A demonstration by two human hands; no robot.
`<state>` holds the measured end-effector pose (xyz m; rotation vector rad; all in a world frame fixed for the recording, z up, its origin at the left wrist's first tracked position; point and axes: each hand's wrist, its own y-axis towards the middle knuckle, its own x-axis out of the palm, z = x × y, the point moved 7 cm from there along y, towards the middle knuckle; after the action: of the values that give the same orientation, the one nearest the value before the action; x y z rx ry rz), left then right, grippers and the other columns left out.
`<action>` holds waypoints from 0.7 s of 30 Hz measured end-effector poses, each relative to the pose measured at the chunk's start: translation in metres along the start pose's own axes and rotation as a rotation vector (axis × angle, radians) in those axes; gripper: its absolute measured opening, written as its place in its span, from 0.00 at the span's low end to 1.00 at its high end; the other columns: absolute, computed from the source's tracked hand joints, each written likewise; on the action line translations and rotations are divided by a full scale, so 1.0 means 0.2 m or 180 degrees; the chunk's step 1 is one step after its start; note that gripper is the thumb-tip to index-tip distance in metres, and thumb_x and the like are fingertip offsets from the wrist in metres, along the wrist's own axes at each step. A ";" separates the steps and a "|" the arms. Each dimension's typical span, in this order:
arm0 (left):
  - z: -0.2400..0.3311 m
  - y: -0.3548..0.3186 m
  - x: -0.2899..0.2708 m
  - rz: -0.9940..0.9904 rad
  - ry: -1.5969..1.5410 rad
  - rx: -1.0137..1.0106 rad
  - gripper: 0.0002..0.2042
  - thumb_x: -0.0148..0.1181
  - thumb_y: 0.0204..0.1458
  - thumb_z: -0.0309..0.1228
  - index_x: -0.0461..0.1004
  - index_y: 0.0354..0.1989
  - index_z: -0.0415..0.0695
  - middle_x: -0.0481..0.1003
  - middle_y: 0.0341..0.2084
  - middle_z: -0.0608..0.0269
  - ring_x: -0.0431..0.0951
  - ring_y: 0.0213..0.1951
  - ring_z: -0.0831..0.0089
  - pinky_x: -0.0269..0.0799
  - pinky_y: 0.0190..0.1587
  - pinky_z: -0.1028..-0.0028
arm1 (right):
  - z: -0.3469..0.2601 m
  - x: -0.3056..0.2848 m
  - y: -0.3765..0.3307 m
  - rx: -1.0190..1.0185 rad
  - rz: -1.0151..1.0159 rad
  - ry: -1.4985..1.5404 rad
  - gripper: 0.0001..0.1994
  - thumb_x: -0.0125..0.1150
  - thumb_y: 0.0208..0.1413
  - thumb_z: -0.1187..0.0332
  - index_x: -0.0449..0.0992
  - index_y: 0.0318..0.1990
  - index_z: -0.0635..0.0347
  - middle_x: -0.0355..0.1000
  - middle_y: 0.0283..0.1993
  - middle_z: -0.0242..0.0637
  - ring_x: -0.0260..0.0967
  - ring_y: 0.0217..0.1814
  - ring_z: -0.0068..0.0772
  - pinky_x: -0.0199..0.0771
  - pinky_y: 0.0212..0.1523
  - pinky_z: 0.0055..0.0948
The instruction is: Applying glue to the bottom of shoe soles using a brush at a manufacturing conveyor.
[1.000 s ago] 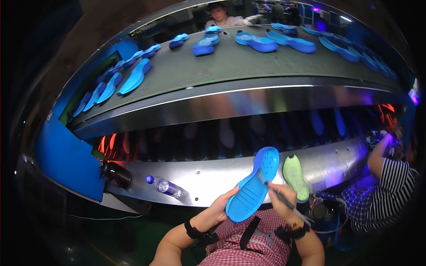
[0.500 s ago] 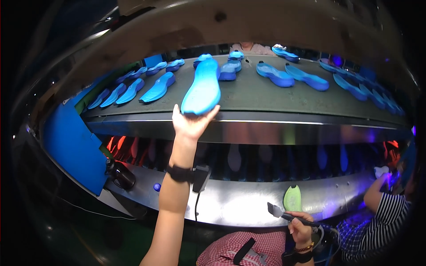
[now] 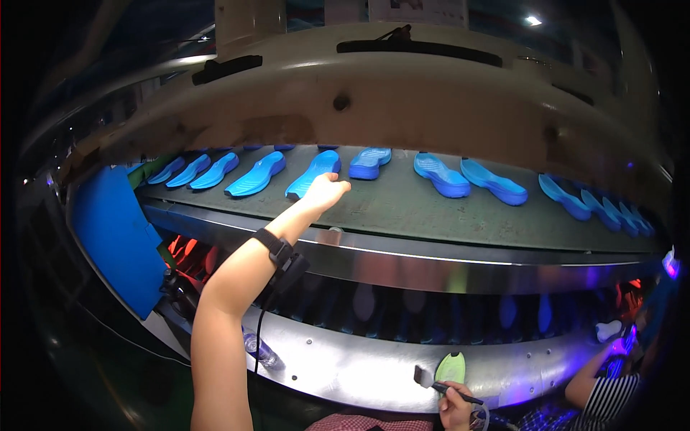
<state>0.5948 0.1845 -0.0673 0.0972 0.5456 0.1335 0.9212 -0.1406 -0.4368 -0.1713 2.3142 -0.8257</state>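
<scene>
My left hand (image 3: pixel 327 192) reaches over the dark conveyor belt (image 3: pixel 402 215), beside the near right edge of a blue shoe sole (image 3: pixel 314 174). Its thumb stands apart from the loosely bent fingers, which are partly hidden. That sole lies flat on the belt, in a row with other blue soles (image 3: pixel 257 174). In my right hand (image 3: pixel 454 411), low in the picture, is a brush (image 3: pixel 449 390) with a dark handle and a thin tube trailing from it. The brush's flat head is next to a lime-green sole (image 3: pixel 452 367) on the metal ledge (image 3: pixel 359 370).
A brown machine hood (image 3: pixel 431 93) hangs low over the belt. Below the belt is a dark slot with several soles and a red glow. A clear bottle (image 3: pixel 262 352) and a dark bottle (image 3: pixel 180 293) stand at the left. A co-worker's striped sleeve (image 3: pixel 609 402) shows at the right.
My left hand has lowered the blue sole from above the belt onto it, palm now turned down. My view has tilted upward. The brush stays in my right hand beside the green sole.
</scene>
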 end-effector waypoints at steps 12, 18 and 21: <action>0.10 0.49 0.33 -0.0732 0.3847 0.0702 0.32 0.57 0.41 0.41 0.59 0.58 0.46 0.62 0.55 0.52 0.60 0.57 0.59 0.59 0.54 0.60 | -0.32 0.01 -0.04 -0.1379 -0.0275 0.3384 0.14 0.49 0.55 0.68 0.69 0.49 0.58 0.71 0.43 0.34 0.67 0.43 0.29 0.68 0.40 0.26; 0.17 0.52 0.46 -0.0937 0.3831 0.0895 0.31 0.58 0.41 0.40 0.60 0.57 0.46 0.63 0.54 0.52 0.61 0.56 0.59 0.60 0.54 0.61 | -0.29 0.19 0.07 -0.1705 -0.2216 0.5205 0.16 0.49 0.57 0.66 0.68 0.50 0.67 0.69 0.45 0.33 0.65 0.40 0.22 0.68 0.37 0.20; 0.18 0.55 0.59 -0.1132 0.3873 0.1020 0.31 0.59 0.40 0.40 0.61 0.56 0.46 0.64 0.53 0.52 0.62 0.56 0.59 0.60 0.53 0.62 | -0.33 0.12 0.00 -0.0589 -0.1262 0.4513 0.17 0.48 0.58 0.65 0.67 0.51 0.67 0.68 0.47 0.34 0.63 0.33 0.19 0.67 0.37 0.20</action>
<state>0.7024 0.3094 -0.0836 0.2291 1.7858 -0.2755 0.8603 -0.1147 -0.4117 -0.1379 3.7776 -1.1159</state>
